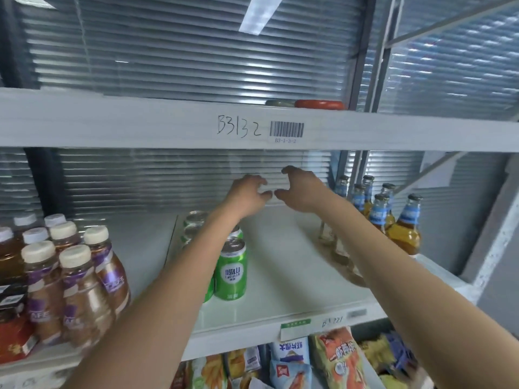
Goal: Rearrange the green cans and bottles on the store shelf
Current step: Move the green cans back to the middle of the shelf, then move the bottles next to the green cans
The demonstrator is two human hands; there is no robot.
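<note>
left hand (247,193): reaching deep over the shelf, fingers curled loosely and spread a bit, nothing in them as far as I can see
right hand (299,190): same deal, up at the back near the blinds, fingers and thumb hooked open, empty, fingertips almost meeting the left hand's
green cans (230,272): standing upright in a row running front to back on the white shelf (280,276), right under the left forearm, front one reads Laoshan
back cans: partly hidden by the arm, can't tell how many
beer bottles (404,228): blue labels, clustered at the right end of the shelf, beside the right arm
brown drink bottles (75,282): cream caps, bunched on the left
snack bags (334,360): one shelf down
</note>
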